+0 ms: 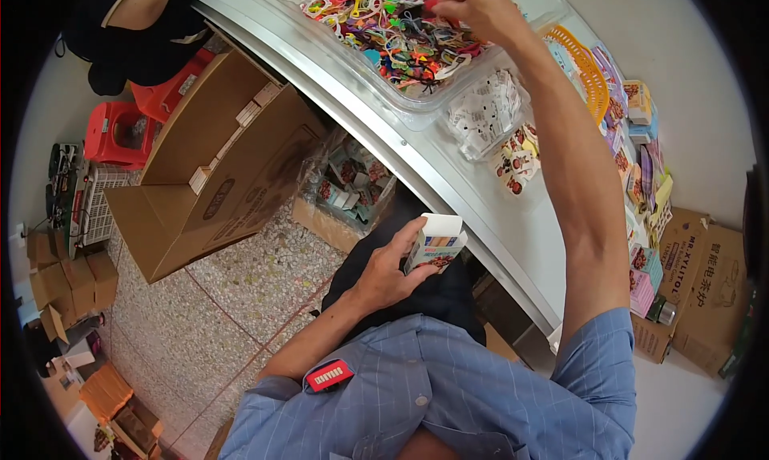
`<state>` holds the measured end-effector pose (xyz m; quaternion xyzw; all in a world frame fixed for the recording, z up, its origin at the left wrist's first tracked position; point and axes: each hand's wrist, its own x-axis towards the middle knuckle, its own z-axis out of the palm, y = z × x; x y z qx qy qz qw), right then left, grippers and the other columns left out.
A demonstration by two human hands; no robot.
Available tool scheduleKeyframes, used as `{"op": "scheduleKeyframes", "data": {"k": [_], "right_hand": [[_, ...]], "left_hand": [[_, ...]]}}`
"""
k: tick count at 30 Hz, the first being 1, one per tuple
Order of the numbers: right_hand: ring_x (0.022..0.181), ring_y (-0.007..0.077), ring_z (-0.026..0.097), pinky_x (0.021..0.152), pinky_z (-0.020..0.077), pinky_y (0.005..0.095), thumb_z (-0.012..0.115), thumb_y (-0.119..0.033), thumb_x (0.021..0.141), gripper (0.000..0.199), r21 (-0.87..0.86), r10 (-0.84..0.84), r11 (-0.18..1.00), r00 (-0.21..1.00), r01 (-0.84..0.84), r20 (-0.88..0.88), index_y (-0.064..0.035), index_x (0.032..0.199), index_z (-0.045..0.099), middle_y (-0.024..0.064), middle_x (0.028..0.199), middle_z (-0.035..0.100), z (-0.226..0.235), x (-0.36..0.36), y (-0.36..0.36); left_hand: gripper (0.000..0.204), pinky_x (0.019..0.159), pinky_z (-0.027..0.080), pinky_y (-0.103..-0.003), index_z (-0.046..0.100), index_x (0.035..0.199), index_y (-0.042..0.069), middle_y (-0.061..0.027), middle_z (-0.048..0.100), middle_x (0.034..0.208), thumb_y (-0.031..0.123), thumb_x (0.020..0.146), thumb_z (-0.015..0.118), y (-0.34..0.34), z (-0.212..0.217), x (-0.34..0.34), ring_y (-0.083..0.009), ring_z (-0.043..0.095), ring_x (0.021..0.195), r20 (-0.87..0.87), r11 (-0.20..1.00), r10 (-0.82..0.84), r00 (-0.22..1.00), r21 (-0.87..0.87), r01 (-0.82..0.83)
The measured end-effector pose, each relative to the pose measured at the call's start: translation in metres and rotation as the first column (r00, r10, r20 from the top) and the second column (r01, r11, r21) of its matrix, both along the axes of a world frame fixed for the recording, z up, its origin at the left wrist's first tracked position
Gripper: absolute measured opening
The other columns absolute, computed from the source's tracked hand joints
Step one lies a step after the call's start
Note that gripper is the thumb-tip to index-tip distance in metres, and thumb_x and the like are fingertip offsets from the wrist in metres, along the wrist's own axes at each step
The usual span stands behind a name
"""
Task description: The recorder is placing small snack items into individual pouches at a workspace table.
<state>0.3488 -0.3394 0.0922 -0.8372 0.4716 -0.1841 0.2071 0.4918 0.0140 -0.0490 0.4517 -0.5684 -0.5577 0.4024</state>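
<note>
My left hand [381,277] is wrapped round a small printed carton [432,252], holding it near my lap below the table edge. The carton's white top flap stands open. Over at the far side, my right hand [479,10] reaches into a clear plastic bin [400,107] heaped with colourful small plastic trinkets [392,35]. Its fingers are pinched together among the trinkets; what they hold, if anything, I cannot make out. Beside the bin's near right corner sits a clear tray of small white packets [487,111], with loose printed cards [519,159] close to it.
The white table [521,227] runs diagonally. An orange basket [597,83] and stacked small packages [641,183] line its right side. On the floor stand a big open cardboard box [232,163], a lined box of small cartons [340,219] and red stools [120,131]. Another person [140,27] sits upper left.
</note>
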Motion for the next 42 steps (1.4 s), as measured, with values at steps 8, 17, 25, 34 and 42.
{"op": "scheduleKeyframes", "data": {"k": [8, 17, 25, 34, 42], "right_hand": [[0.079, 0.0233, 0.07, 0.072, 0.0542, 0.0378, 0.067, -0.019, 0.09, 0.022, 0.33, -0.244, 0.941, 0.526, -0.075, 0.815, 0.0016, 0.093, 0.074, 0.0146, 0.083, 0.072, 0.035, -0.054, 0.057], [0.086, 0.0086, 0.064, 0.078, 0.0501, 0.0224, 0.059, -0.008, 0.1, 0.011, 0.272, -0.064, 0.917, 0.566, -0.292, 0.822, -0.0016, 0.109, 0.063, 0.004, 0.097, 0.068, 0.033, -0.096, 0.162], [0.086, 0.018, 0.069, 0.076, 0.0535, 0.0304, 0.072, -0.005, 0.09, 0.011, 0.294, 0.121, 0.922, 0.911, -0.25, 0.395, -0.0018, 0.1, 0.069, 0.0093, 0.095, 0.071, 0.021, -0.08, 0.228], [0.078, 0.0296, 0.069, 0.069, 0.0547, 0.0382, 0.075, -0.008, 0.084, 0.018, -0.019, 0.207, 0.978, 0.978, -0.206, 0.04, -0.0069, 0.102, 0.071, 0.0107, 0.087, 0.07, 0.008, -0.077, 0.249], [0.089, 0.04, 0.067, 0.075, 0.0535, 0.0462, 0.065, -0.041, 0.093, 0.045, 0.475, 0.385, 0.828, 0.918, -0.299, -0.094, -0.0035, 0.117, 0.063, 0.0166, 0.102, 0.07, 0.019, -0.064, 0.253]], "left_hand": [[0.089, 0.102, 0.051, -0.036, 0.027, 0.153, 0.002, -0.0193, 0.058, 0.136, -0.007, 0.081, 0.078, -0.021, -0.001, -0.002, -0.0239, 0.061, 0.122, -0.222, 0.997, 0.068, 0.973, -0.025, -0.075], [0.09, 0.101, 0.052, -0.035, 0.027, 0.153, 0.002, -0.0197, 0.058, 0.136, -0.007, 0.08, 0.079, -0.051, 0.029, -0.014, -0.0247, 0.063, 0.12, -0.236, 0.99, 0.081, 0.968, -0.091, -0.105], [0.089, 0.103, 0.05, -0.035, 0.029, 0.153, 0.0, -0.0203, 0.06, 0.134, -0.006, 0.08, 0.079, -0.051, 0.047, -0.019, -0.0232, 0.062, 0.12, -0.264, 0.993, -0.024, 0.964, -0.118, -0.007], [0.087, 0.1, 0.052, -0.035, 0.034, 0.152, 0.002, -0.0168, 0.061, 0.132, -0.004, 0.08, 0.082, -0.049, 0.034, -0.018, -0.0212, 0.063, 0.118, -0.19, 0.98, 0.019, 0.982, -0.193, -0.056], [0.077, 0.088, 0.056, -0.038, 0.044, 0.147, 0.003, -0.0226, 0.066, 0.123, 0.0, 0.08, 0.08, -0.046, 0.024, -0.014, -0.031, 0.069, 0.108, -0.021, 0.943, 0.067, 0.998, -0.325, -0.071]]}}
